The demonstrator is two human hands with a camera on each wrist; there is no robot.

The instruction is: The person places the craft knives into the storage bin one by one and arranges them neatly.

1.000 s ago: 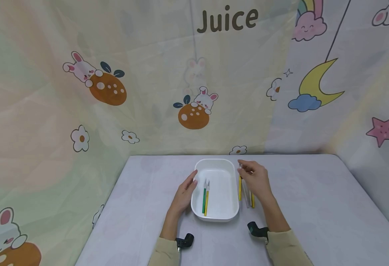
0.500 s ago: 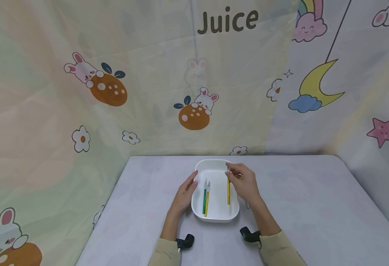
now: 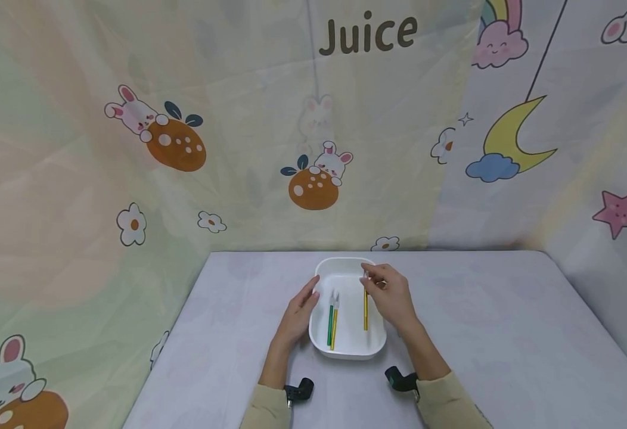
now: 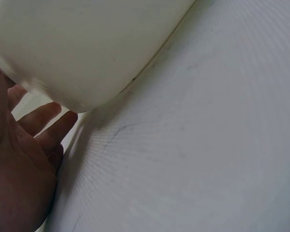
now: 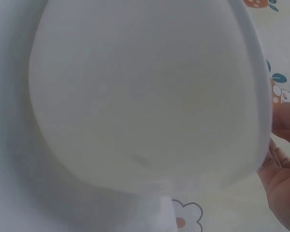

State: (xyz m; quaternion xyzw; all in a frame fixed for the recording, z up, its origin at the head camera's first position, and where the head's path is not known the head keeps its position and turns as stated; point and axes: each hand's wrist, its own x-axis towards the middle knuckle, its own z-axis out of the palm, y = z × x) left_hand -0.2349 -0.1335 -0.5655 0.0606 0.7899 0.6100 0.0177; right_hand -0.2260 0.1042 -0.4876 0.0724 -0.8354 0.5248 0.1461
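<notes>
A white tray stands on the table in the head view. My left hand rests against its left side, fingers fairly straight, touching the wall and rim; the left wrist view has that hand by the tray's outer wall. Over the tray's right half, my right hand pinches a slim yellow pen-like tool near its top, the tool pointing down toward the tray floor. Whether it touches the floor I cannot tell. A similar green tool and a yellow one, both with pale tips, lie side by side inside at left.
The table has a pale cloth. Behind it hangs a printed curtain. Black wrist cameras sit on both forearms. The right wrist view is mostly filled by the tray's wall.
My right hand has moved left from beside the tray to over its right half, carrying the yellow tool. The slim tools lying right of the tray are now hidden by that hand and arm.
</notes>
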